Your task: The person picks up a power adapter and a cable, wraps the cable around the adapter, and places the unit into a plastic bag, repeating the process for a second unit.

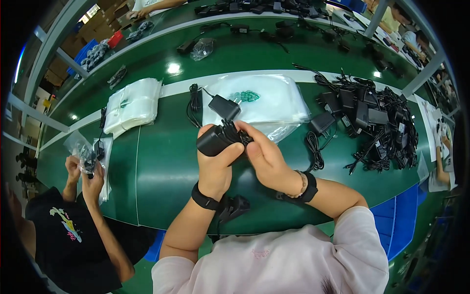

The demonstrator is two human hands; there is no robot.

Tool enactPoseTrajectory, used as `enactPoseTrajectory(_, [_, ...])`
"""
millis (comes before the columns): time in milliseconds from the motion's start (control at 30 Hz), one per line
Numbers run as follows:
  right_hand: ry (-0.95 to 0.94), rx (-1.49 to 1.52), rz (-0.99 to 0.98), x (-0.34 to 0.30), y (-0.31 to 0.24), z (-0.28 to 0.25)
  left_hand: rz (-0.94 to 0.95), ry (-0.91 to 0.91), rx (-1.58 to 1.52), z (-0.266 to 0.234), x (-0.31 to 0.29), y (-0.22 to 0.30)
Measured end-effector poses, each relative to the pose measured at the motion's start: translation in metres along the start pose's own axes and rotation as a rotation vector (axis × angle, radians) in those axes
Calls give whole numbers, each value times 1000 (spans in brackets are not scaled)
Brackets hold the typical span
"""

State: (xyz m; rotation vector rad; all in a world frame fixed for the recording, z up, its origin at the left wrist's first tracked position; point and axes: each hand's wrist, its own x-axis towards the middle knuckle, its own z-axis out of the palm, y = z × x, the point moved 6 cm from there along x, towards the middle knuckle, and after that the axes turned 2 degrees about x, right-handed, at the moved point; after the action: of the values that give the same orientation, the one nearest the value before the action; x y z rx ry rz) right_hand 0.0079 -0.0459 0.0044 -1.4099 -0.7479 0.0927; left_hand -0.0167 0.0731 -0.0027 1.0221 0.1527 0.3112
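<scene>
Head view: I'm looking down on a black power adapter (pixel 215 140), held up just above the green bench (pixel 161 166), about midway along its near edge. My left hand (pixel 215 164) wraps the adapter body from below, fingers curled tight around it, thumb across the front. My right hand (pixel 264 154) comes in from the other side, fingers pinched closed on the bundled black cord (pixel 234 131) at the adapter's end, touching the left hand's fingertips. Both wrists carry black bands.

Just behind my hands, toward the middle of the bench, there's a second black adapter (pixel 224 107) lying on a stack of clear plastic bags (pixel 274 100), with a coiled cord (pixel 195 100) beside it at the stack's left edge. Another loose adapter with coiled cord (pixel 318 130) sits just right of the stack. Further right, by the bench's right end, a big tangled heap of black adapters and cords (pixel 377 122). Toward the left end, a second pile of clear bags (pixel 132 103) is well apart from my hands.

At the near left corner, another person in a black shirt (pixel 68 235) has both hands (pixel 85 171) on a clear bag with something dark inside; I can't tell exactly what. Beyond the white strip, the far bench side holds more dark adapters.
</scene>
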Motion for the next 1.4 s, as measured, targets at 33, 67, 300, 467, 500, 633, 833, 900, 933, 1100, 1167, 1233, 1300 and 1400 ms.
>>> enactPoseTrajectory(33, [7,-7,-1,0,-2,-4,-18,-30,-36,6,-1,-2])
enactPoseTrajectory(67, [-21,-56,12,2,-5,-5,-33,-56,-70,11,-2,-2])
enactPoseTrajectory(300, [-32,-254,-28,28,-39,-55,-87,-265,-57,61,20,0])
enactPoseTrajectory(467, [541,-235,-150,36,-98,-156,-59,-591,43,113,46,-23])
enactPoseTrajectory(500, [642,7,-87,30,-99,-179,156,-512,627,122,59,-29])
enactPoseTrajectory(633, [634,195,-373,16,-129,-213,326,-325,1759,145,88,-82])
enactPoseTrajectory(833, [706,188,-437,9,-142,-217,379,-442,1827,142,125,-101])
enactPoseTrajectory(900, [707,195,-445,10,-143,-219,301,-436,1818,131,136,-98])
enactPoseTrajectory(933, [701,164,-441,11,-143,-219,215,-420,1803,122,144,-97])
enactPoseTrajectory(1100, [737,147,-493,10,-144,-226,-65,-433,1550,100,155,-73])
enactPoseTrajectory(1167, [748,169,-524,5,-147,-228,-40,-398,1518,93,150,-60])
enactPoseTrajectory(1233, [740,201,-510,0,-146,-235,18,-319,1459,87,148,-44])
enactPoseTrajectory(1300, [723,219,-514,0,-147,-236,-102,-252,1245,79,145,-46])
enactPoseTrajectory(1400, [740,258,-451,1,-141,-234,-341,-136,800,64,136,-65])
